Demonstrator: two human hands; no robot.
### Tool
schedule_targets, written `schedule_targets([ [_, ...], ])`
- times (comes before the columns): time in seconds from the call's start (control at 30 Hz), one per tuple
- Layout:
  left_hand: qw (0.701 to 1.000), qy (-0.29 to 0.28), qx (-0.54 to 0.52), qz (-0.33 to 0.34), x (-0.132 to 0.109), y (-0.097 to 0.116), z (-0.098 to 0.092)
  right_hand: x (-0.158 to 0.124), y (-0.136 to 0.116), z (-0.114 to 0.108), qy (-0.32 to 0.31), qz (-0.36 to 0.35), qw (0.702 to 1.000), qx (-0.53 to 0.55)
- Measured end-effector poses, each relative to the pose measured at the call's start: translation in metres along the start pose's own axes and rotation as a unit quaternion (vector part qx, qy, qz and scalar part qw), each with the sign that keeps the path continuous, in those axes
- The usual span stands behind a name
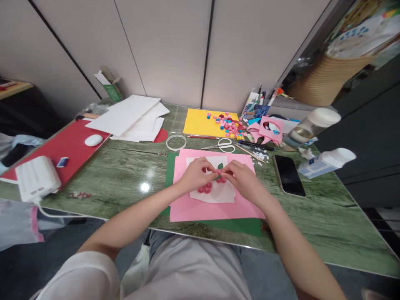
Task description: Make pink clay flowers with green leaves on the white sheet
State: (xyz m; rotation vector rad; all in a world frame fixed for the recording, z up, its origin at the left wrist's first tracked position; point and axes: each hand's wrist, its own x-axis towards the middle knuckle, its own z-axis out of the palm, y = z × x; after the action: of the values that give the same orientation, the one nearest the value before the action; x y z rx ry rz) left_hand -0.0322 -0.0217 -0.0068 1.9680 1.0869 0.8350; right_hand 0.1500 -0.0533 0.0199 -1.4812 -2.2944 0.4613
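Both hands meet over a white paper piece that lies on pink sheets. My left hand pinches at a small green leaf piece near the paper's middle. From the right, the fingertips of my right hand close on the same spot, beside small pink-red rolled flowers; what they hold is too small to tell. More pink-red rolled flowers sit on the white paper below my left hand. Another green leaf shows just above the fingertips.
White-handled scissors, a tape roll and a yellow sheet with colourful rolled pieces lie behind. A phone and a white bottle stand right. White papers and a power bank are left.
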Motion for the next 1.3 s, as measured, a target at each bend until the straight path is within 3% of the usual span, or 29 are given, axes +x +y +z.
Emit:
schedule_targets([
  [0.2,1.000,-0.008,0.012,0.011,-0.0012,0.0028,0.0010,-0.0003,-0.0023,-0.0001,0.016,-0.012,1.000,-0.006],
  [0.4,0.997,-0.005,-0.072,-0.021,0.0007,0.0019,-0.0008,-0.0010,-0.0021,-0.0039,0.144,0.018,0.986,0.084],
  [0.63,0.996,-0.004,-0.083,-0.023,0.0011,0.0029,-0.0003,-0.0003,-0.0052,-0.0021,0.103,0.015,0.987,0.119],
  [1.3,0.997,0.002,-0.080,-0.004,-0.0008,0.0078,0.0001,0.0015,-0.0037,-0.0019,0.086,0.048,0.978,0.186],
])
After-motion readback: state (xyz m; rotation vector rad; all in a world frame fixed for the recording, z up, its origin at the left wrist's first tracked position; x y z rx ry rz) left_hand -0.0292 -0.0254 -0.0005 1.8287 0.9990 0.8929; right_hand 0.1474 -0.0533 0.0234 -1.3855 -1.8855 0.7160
